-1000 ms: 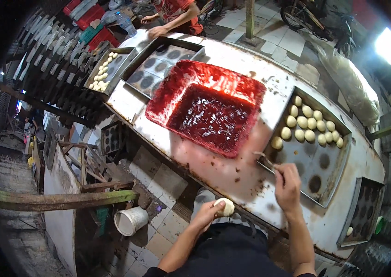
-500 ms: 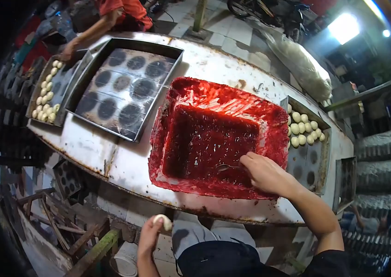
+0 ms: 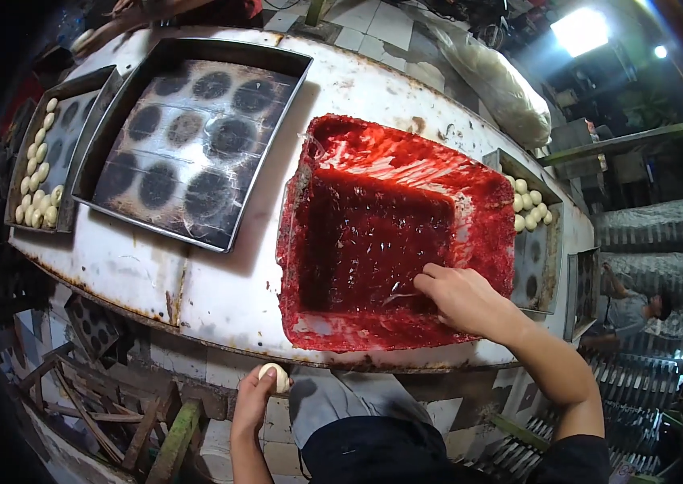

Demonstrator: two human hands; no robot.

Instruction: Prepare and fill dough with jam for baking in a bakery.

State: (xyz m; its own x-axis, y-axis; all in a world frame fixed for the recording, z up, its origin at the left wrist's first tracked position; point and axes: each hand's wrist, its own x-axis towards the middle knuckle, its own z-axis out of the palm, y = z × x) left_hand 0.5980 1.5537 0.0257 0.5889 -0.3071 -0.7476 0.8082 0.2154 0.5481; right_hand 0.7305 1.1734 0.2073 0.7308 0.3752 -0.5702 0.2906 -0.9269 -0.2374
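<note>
In my left hand point(image 3: 249, 410) I hold a pale round dough ball point(image 3: 280, 377), thumb across it, just off the near edge of the table. My right hand point(image 3: 469, 300) pinches a metal spoon point(image 3: 399, 296), whose handle is hidden in my fingers. The spoon's tip is in the dark red, glossy paste point(image 3: 370, 242) that lies in a rectangular tub point(image 3: 390, 332). Red smears coat the tub's walls and rim. My right wrist passes over the tub's near right corner.
A large metal tray point(image 3: 237, 189) with dark round marks stands left of the tub. Smaller trays holding several dough balls stand at the far left point(image 3: 63, 141) and right point(image 3: 537, 278). Another person's arm point(image 3: 136, 18) reaches in at the top left. A pale sack point(image 3: 499, 77) lies beyond the white table point(image 3: 220, 298).
My view has shifted slightly. My left hand has come up closer to the table edge with the dough ball. The other person's hand has moved away from the left tray.
</note>
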